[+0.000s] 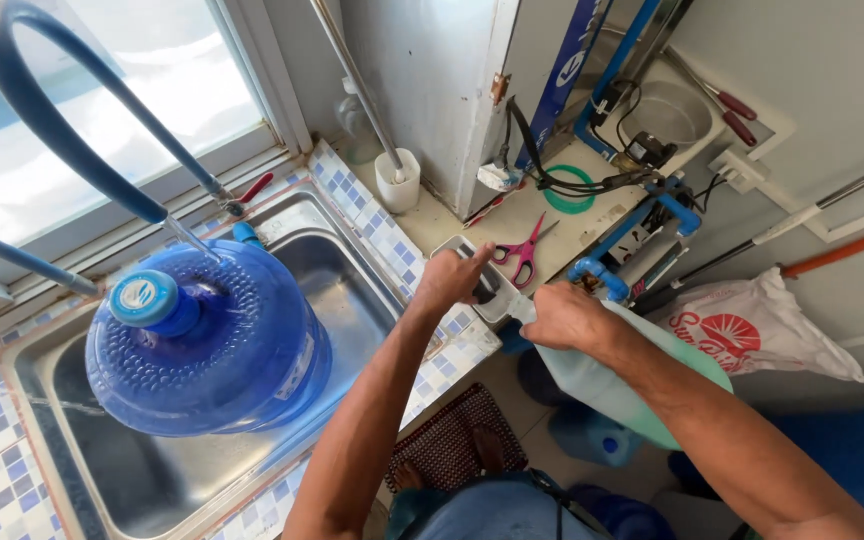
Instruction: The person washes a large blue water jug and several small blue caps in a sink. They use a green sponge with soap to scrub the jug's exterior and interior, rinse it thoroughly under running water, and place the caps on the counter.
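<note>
The left hand (449, 277) curls its fingers over the rim of a small white tub (480, 285) beside the steel sink (347, 270). The right hand (564, 315) closes tight round the neck of a soft green pouch (617, 385), tipped at the tub. Pink scissors (522, 252) lie just behind the tub. A ribbed blue water jug (207, 340) fills the sink.

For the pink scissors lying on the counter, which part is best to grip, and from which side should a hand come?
Grip the pink scissors at the looped handles, the end nearest the person, coming from above on the near side. The blades point away toward the cables, and the loops lie flat on the counter, free of clutter. The left hand is nearest to them; the right hand holds a pale green bag.
</note>
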